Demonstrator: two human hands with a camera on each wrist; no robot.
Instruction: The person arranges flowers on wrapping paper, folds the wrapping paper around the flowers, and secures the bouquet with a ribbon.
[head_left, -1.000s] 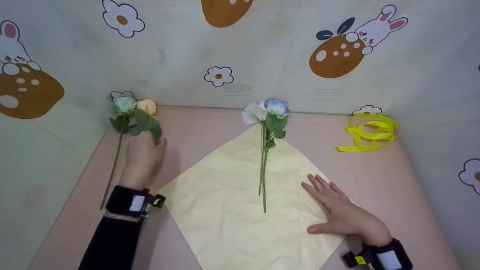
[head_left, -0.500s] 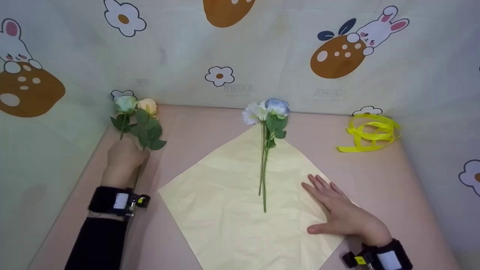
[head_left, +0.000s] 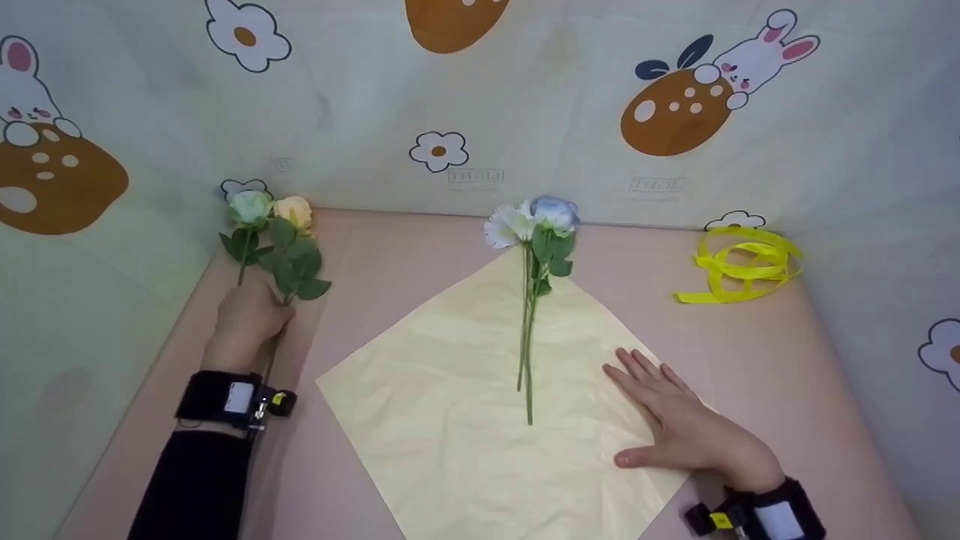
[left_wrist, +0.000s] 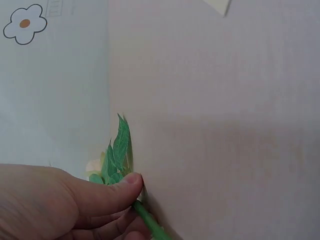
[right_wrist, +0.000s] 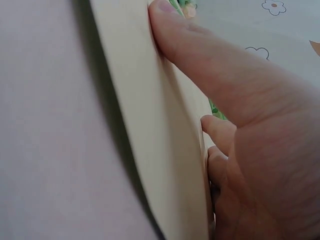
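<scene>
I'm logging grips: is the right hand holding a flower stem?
No, the right hand lies spread out on the cream paper.

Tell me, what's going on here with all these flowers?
A person's left hand pinches a peach flower by its stem, beside a pale green flower; whether it grips that one too is hidden. Their right hand lies spread on cream paper, with a white flower and a blue flower laid across its far corner. A yellow ribbon lies off to the right.
</scene>
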